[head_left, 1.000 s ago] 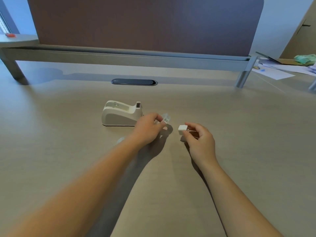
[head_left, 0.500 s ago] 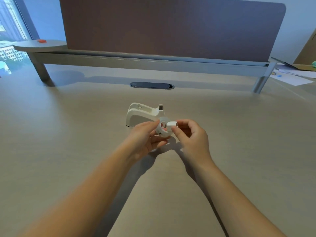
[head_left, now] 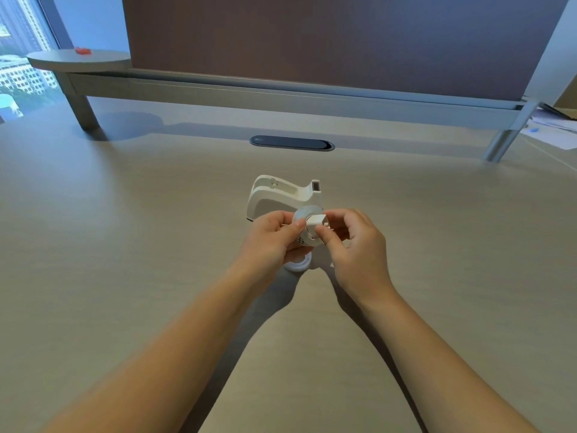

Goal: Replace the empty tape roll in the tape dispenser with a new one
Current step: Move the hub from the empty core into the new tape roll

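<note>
Beige desk (head_left: 125, 245). Dispenser (head_left: 281, 195) upright, just behind hands. Left hand (head_left: 271, 242) pinches tape roll (head_left: 307, 228); right hand (head_left: 352, 245) pinches white hub piece (head_left: 317, 220) against roll's centre.

Pale wood-grain bench (head_left: 125, 245) w/ dark oval cable slot (head_left: 292, 143) near back. Behind it a brown divider panel (head_left: 312, 39) on grey rail (head_left: 281, 98) w/ metal legs. Window (head_left: 18, 57) top left, daylight, bldgs outside. Papers (head_left: 552, 132) far right.
</note>
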A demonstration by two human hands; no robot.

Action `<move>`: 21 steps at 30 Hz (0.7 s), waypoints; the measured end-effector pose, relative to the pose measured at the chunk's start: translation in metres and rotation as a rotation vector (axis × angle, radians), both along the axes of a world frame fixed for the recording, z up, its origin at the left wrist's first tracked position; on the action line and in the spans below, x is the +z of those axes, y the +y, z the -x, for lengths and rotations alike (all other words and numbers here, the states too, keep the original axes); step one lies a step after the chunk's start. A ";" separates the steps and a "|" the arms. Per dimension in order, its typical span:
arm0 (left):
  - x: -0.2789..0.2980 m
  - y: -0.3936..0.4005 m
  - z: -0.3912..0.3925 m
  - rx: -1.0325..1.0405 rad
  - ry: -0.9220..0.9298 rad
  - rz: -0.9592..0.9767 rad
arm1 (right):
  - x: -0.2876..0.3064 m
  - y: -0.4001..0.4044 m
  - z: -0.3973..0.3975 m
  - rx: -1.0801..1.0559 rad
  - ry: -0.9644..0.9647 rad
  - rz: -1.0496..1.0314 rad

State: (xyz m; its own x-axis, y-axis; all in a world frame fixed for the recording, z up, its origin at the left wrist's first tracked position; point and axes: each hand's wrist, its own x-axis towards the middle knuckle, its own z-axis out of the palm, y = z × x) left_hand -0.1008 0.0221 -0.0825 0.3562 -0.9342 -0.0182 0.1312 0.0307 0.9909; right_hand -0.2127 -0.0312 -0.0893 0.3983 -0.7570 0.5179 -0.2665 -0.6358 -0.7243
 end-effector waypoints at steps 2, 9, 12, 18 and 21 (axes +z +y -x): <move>0.000 0.000 0.001 0.025 -0.020 0.006 | 0.000 0.001 -0.001 -0.017 0.024 0.043; 0.002 0.001 0.002 0.053 -0.124 0.057 | 0.002 0.005 -0.003 -0.040 0.073 0.151; 0.005 0.002 -0.003 -0.027 -0.071 0.059 | 0.007 0.003 0.001 0.017 0.028 0.068; 0.014 0.005 -0.002 -0.142 0.035 0.063 | 0.014 0.001 0.006 0.149 -0.225 -0.431; 0.013 0.005 -0.001 -0.157 0.033 0.047 | 0.014 -0.002 0.005 0.207 -0.234 -0.564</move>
